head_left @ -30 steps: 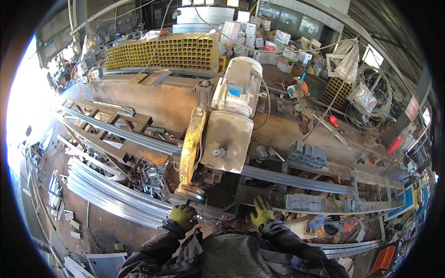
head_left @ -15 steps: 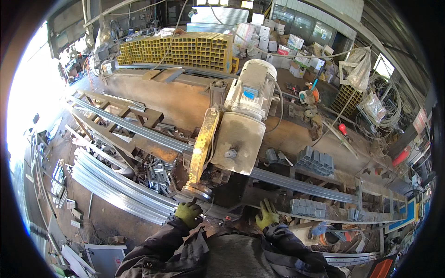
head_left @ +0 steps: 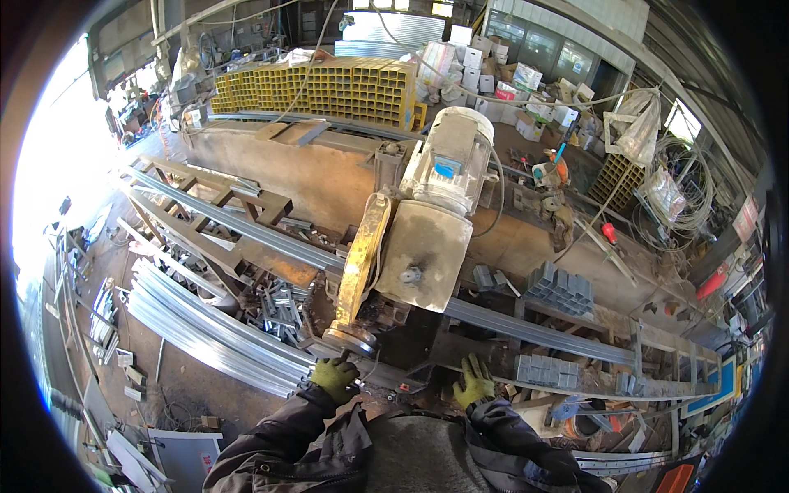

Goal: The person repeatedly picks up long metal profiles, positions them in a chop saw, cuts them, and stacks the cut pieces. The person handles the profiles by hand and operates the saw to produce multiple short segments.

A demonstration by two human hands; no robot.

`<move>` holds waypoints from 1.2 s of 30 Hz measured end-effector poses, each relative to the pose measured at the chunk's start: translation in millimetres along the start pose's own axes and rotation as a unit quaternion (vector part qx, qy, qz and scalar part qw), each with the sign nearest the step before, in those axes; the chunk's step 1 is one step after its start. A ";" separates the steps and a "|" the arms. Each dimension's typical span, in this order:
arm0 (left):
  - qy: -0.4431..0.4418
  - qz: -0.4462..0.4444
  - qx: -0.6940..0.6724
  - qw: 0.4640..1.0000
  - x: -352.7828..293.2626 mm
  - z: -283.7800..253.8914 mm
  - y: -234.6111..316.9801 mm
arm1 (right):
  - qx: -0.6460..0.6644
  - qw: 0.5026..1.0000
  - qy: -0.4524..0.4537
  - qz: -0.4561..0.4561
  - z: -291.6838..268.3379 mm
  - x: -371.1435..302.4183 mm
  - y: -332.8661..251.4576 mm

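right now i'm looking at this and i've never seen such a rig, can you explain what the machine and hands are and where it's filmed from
There is no robot here: a person works in yellow-green gloves. The view comes from a wide camera on their head, looking down, so straight edges bend.

In the middle is a dusty motor beside a yellow arm with a round metal part at its near end. Long metal bars run beneath, and short tube pieces sit stacked to the right.

The left hand is curled beside the round part; whether it grips anything is unclear. The right hand is open, with nothing visible in its grasp.
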State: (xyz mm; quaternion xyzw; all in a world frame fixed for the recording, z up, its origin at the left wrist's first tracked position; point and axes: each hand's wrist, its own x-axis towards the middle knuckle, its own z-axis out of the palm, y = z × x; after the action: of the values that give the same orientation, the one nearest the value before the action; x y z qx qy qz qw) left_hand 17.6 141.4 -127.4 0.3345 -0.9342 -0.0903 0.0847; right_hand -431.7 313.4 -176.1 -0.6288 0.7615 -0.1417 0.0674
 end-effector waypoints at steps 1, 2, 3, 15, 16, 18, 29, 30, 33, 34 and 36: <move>0.000 -0.002 0.007 1.000 0.3 0.0 0.1 | -0.004 1.000 -0.014 0.012 -0.1 0.3 0.5; 0.002 0.001 0.001 1.000 0.7 0.2 0.0 | -0.001 1.000 0.000 0.000 0.0 0.4 0.9; 0.003 0.002 -0.001 1.000 0.8 0.3 -0.1 | -0.001 1.000 0.000 0.000 0.1 0.4 1.1; 0.013 0.011 0.000 1.000 2.4 -3.2 0.0 | -0.002 1.000 0.013 -0.002 -0.5 0.4 0.5; 0.017 0.012 0.003 1.000 2.8 -3.3 0.3 | -0.004 1.000 0.000 0.013 -0.5 0.4 0.2; 0.010 0.010 0.000 1.000 4.0 -3.6 0.6 | 0.007 1.000 0.024 -0.007 -0.7 0.8 -0.9; 0.022 0.003 -0.024 0.999 4.4 3.9 -1.1 | -0.006 1.000 -0.016 0.008 2.3 2.3 0.1; 0.033 0.003 -0.022 0.999 3.7 4.7 -1.3 | -0.019 1.000 -0.014 0.004 3.5 3.0 0.1; 0.039 -0.003 -0.025 0.999 0.5 8.5 -2.5 | -0.018 1.000 -0.017 0.003 6.5 4.2 0.1; 0.043 -0.005 -0.025 0.999 -0.2 10.4 -2.5 | -0.013 1.000 -0.018 0.004 6.7 4.0 -0.2; 0.058 -0.013 -0.046 0.997 -2.8 15.9 -0.5 | -0.010 1.000 0.005 -0.020 6.2 3.6 -1.2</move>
State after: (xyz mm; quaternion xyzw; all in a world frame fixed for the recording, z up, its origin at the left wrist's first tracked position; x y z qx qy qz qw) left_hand 16.5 144.6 -143.2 0.3473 -0.9181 -0.1147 0.1526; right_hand -429.5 308.9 -181.4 -0.6440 0.7504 -0.1385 0.0540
